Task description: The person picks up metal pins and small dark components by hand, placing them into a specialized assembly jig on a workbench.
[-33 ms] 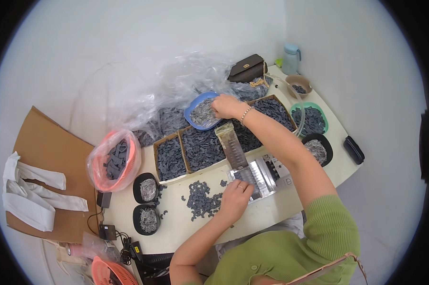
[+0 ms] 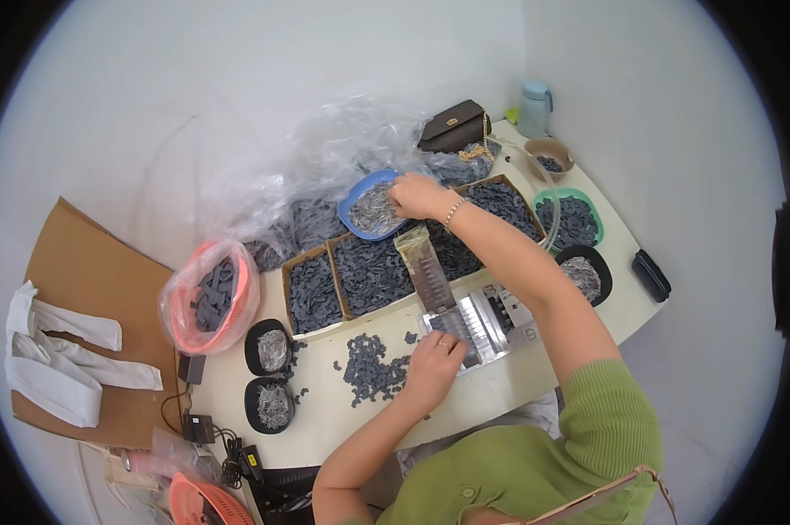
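My right hand (image 2: pixel 418 195) reaches over the right rim of a blue tray (image 2: pixel 346 215) filled with small silvery metal pins (image 2: pixel 375 210). Its fingers are bent down among the pins, and what they pinch is too small to make out. My left hand (image 2: pixel 433 369) rests with curled fingers against the near left side of a metal fixture (image 2: pixel 484 324); whatever those fingers hold is hidden. A long, ridged, see-through strip (image 2: pixel 428 269) slopes from the fixture toward the blue tray. Beside my left hand lies a loose pile of small dark grey pieces (image 2: pixel 373 372).
Behind the fixture stands a divided cardboard box (image 2: pixel 348 293) full of grey pieces. Two black bowls (image 2: pixel 253 404) of metal bits sit at left, near a pink basket (image 2: pixel 253 302). A green bowl (image 2: pixel 598 214), a black bowl (image 2: pixel 607 278) and a glasses case (image 2: pixel 651 276) lie at right.
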`<action>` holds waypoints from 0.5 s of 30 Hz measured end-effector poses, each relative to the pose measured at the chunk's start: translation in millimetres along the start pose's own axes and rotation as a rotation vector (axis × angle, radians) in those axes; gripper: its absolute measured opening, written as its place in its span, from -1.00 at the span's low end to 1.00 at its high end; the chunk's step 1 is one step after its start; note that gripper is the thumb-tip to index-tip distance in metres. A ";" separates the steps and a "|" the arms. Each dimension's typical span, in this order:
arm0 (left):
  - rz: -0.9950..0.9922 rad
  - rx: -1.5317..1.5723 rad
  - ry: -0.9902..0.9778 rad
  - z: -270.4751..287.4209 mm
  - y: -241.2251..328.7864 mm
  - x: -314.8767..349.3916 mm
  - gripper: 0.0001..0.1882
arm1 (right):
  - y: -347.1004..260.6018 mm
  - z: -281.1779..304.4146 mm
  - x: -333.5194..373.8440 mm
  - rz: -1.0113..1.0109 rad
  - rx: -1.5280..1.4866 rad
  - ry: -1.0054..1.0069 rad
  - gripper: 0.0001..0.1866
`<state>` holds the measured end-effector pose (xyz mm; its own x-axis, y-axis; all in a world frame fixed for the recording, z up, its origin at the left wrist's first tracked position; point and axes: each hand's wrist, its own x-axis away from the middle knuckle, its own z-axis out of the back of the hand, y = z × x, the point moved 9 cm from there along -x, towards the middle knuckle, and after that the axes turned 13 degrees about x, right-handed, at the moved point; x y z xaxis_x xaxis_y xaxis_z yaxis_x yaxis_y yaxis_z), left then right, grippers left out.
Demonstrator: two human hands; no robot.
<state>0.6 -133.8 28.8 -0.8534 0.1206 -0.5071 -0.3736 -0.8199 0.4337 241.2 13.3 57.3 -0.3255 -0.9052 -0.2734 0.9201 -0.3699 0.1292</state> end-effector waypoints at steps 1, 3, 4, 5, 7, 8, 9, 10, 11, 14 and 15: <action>-0.025 -0.017 -0.012 -2.2 2.9 -1.5 -0.77 | 5.4 4.4 4.3 -0.019 -0.102 0.065 -0.81; -0.024 -0.047 -0.044 -4.9 3.7 -0.3 -0.77 | 10.4 28.3 17.7 -0.052 -0.306 0.192 -0.83; -0.020 -0.063 -0.059 -5.5 3.9 1.4 -0.76 | 7.6 34.1 24.8 -0.030 -0.400 0.173 -0.85; -0.006 -0.082 -0.057 -3.2 4.2 3.5 -0.75 | 1.0 43.1 31.9 0.003 -0.496 0.153 -0.86; 0.007 -0.105 -0.062 -1.2 6.4 4.6 -0.73 | -11.9 60.9 61.7 0.085 -0.621 0.096 -0.88; 0.048 -0.073 -0.065 -0.4 2.9 7.7 -0.73 | -24.8 68.2 81.5 0.151 -0.654 0.060 -0.88; 0.086 -0.039 -0.069 -0.4 -0.3 11.5 -0.72 | -37.3 68.2 100.4 0.200 -0.622 -0.024 -0.89; 0.126 -0.006 -0.073 -0.1 -4.1 14.3 -0.71 | -50.6 63.0 119.0 0.250 -0.590 -0.107 -0.89; 0.127 0.010 -0.069 1.4 -3.8 13.8 -0.70 | -61.0 55.9 138.6 0.291 -0.507 -0.119 -0.87; 0.165 0.059 -0.019 10.1 -10.2 17.9 -0.65 | -92.9 35.4 180.9 0.382 -0.236 -0.033 -0.85; 0.184 0.089 0.010 11.5 -18.4 21.6 -0.62 | -97.7 41.7 190.4 0.380 -0.162 0.011 -0.85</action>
<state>-15.1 -109.6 18.5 -0.9067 -0.0333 -0.4206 -0.2422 -0.7751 0.5836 80.3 -131.7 32.4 0.0454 -0.9684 -0.2454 0.9970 0.0286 0.0716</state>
